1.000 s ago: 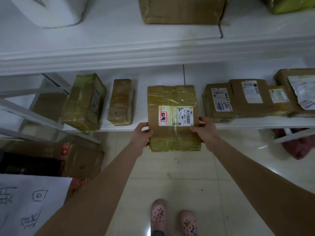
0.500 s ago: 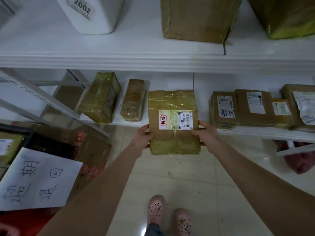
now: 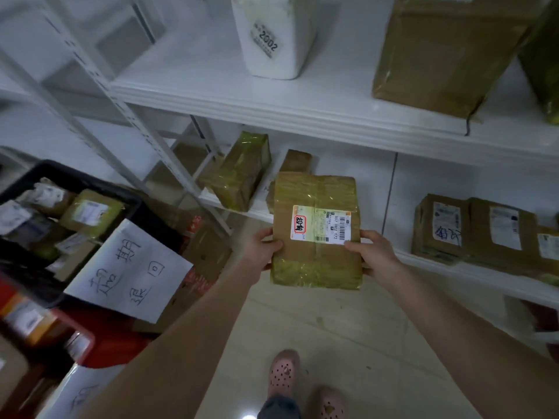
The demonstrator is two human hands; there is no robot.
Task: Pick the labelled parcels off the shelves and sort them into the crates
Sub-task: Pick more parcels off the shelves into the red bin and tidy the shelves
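Observation:
A flat brown parcel [image 3: 316, 261] wrapped in yellowish tape, with a white barcode label and a red-marked sticker, is held in front of the lower shelf [image 3: 472, 267]. My left hand [image 3: 261, 247] grips its left edge and my right hand [image 3: 373, 252] grips its right edge, thumbs on top. A black crate [image 3: 90, 184] at the left holds several labelled parcels. A red crate [image 3: 87, 343] sits lower left with more parcels.
A white paper sign [image 3: 130, 273] with handwriting hangs on the black crate's edge. More brown parcels [image 3: 472, 231] lie on the lower shelf at the right, two taped parcels [image 3: 239, 170] behind the held one. A white package [image 3: 272, 34] and a large brown box [image 3: 447, 52] sit on the upper shelf. A slanted metal strut [image 3: 130, 122] crosses the left.
The view has swung left, bringing the black and red crates into sight. The parcel has come off the lower shelf edge and is held out in both hands.

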